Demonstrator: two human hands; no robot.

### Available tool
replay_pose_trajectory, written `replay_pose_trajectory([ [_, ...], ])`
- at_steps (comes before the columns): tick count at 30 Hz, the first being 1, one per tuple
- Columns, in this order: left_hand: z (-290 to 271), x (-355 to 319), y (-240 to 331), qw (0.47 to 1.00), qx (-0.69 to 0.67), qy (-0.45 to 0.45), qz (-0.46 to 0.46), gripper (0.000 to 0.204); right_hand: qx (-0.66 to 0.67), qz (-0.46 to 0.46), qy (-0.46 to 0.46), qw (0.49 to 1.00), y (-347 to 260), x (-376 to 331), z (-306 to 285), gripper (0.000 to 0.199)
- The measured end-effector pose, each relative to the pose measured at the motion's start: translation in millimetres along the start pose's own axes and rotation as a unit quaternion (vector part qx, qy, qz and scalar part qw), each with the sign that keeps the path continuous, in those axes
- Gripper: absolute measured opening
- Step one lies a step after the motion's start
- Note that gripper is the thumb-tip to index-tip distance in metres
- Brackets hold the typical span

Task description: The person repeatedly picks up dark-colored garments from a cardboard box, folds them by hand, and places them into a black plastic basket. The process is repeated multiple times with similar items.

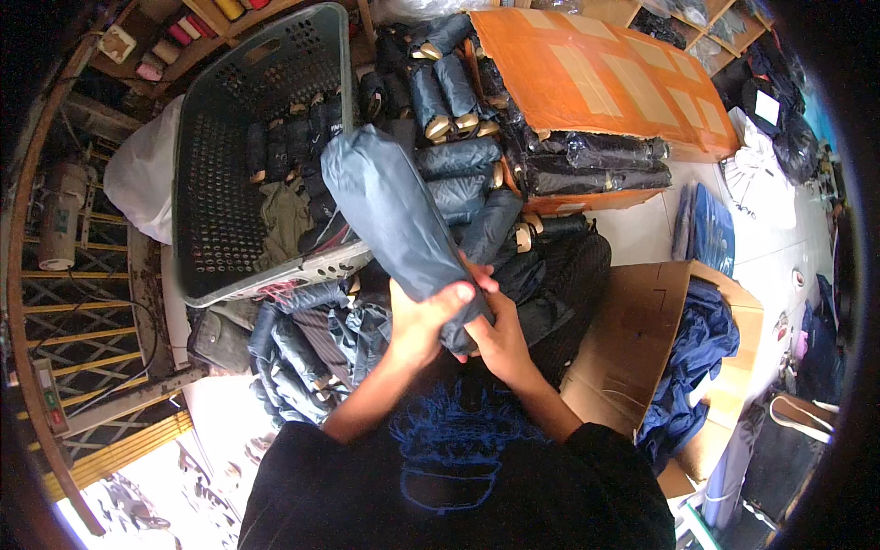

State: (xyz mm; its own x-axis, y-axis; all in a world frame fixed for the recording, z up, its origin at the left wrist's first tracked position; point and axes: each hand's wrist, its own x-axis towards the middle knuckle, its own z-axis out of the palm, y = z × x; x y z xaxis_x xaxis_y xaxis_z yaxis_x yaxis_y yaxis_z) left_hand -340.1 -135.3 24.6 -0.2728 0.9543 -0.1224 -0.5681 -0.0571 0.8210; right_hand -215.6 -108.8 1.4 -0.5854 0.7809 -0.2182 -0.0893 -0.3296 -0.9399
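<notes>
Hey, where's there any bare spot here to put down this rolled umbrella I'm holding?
The left half of the grey basket shows bare floor, and white floor lies open between the orange box and the brown carton. Around both hands, umbrella piles crowd everything.

Top right: flat orange cardboard box [605, 78] with pale tape strips.
Right of centre: open brown cardboard carton [632, 339] holding dark blue fabric.
Far right: small white rectangular label [766, 108].

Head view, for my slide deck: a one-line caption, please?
Both hands grip a folded grey umbrella above a grey basket.
</notes>
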Motion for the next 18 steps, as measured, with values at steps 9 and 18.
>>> replay_pose_trajectory([
  [9,0,0,-2,0.998,0.052,-0.027,0.012,0.066,0.035,0.018,-0.010,0.999,4,10,-4,0.050],
  [18,6,-6,40,0.986,0.130,-0.001,-0.101,0.045,0.046,-0.094,-0.068,0.992,54,-12,-26,0.053],
])
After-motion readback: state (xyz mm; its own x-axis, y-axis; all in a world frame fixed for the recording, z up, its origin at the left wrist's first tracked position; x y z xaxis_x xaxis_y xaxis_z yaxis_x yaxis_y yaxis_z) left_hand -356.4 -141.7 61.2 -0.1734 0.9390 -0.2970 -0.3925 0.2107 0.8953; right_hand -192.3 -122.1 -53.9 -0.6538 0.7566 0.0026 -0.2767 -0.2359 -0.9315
